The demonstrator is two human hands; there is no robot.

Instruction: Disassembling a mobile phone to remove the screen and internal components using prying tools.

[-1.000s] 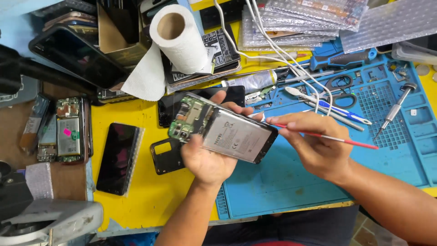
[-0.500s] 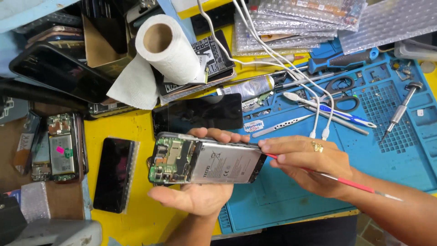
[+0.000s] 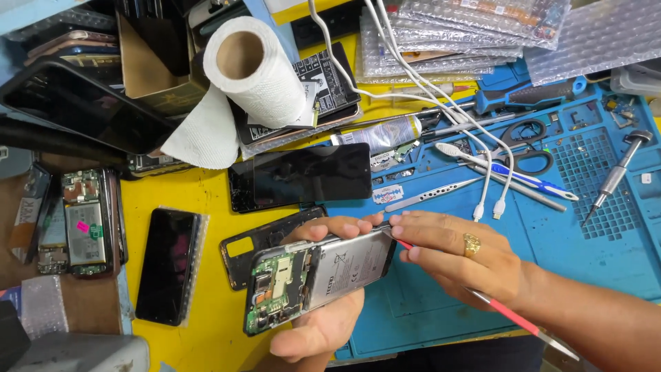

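Note:
My left hand (image 3: 323, 324) cradles an opened smartphone (image 3: 317, 279) from below, its back cover off, with the green circuit board and silver battery facing up. My right hand (image 3: 458, 258), with a gold ring on one finger, rests its fingertips on the phone's upper right edge. It also holds a thin red-handled tool (image 3: 513, 317), whose shaft runs back under the palm toward the lower right. Under the phone lies a black back cover (image 3: 258, 241) on the yellow table.
A blue work mat (image 3: 585, 227) carries scissors (image 3: 533, 148), tweezers (image 3: 434, 193), a toothbrush (image 3: 506, 169), a screwdriver (image 3: 616, 176) and white cables (image 3: 482, 165). A paper roll (image 3: 255, 72), black phone screens (image 3: 310, 172), another opened phone (image 3: 82, 220) and bubble-wrap bags (image 3: 482, 27) crowd the table.
Both hands brought the opened phone lower and nearer, tilting it. My right hand went from its side onto its top right edge. The view slid down.

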